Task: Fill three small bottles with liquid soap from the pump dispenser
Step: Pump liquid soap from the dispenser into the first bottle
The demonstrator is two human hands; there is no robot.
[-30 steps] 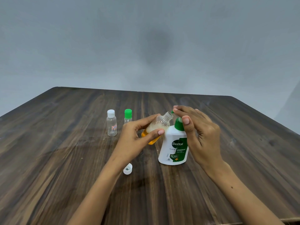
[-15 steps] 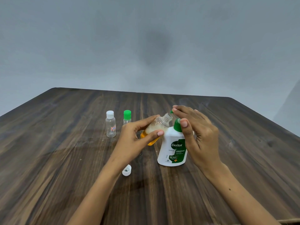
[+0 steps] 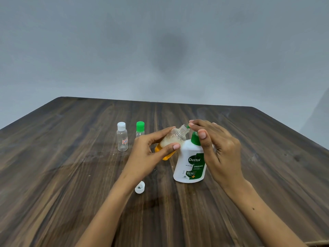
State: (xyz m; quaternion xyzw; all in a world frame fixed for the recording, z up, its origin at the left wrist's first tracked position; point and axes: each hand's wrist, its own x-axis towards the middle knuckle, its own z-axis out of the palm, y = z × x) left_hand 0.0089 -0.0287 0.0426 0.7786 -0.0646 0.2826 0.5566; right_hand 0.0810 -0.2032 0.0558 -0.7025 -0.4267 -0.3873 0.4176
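Observation:
My left hand (image 3: 146,154) grips a small clear bottle (image 3: 173,139), tilted, with its open neck up against the pump's nozzle. Orange soap with foam on top fills its lower part. A white Dettol pump dispenser (image 3: 191,163) with a green pump head stands on the table right beside it. My right hand (image 3: 217,148) lies over the pump head, fingers pressing on its top and thumb beside the green collar. Two capped small bottles stand behind at the left: one with a white cap (image 3: 122,137), one with a green cap (image 3: 140,129).
A loose white cap (image 3: 140,187) lies on the dark wooden table (image 3: 71,175) just in front of my left wrist. The table's far edge runs below a plain grey wall.
Both hands, the tilted bottle and the dispenser have stayed almost in place. The pump head seems slightly higher under my right fingers.

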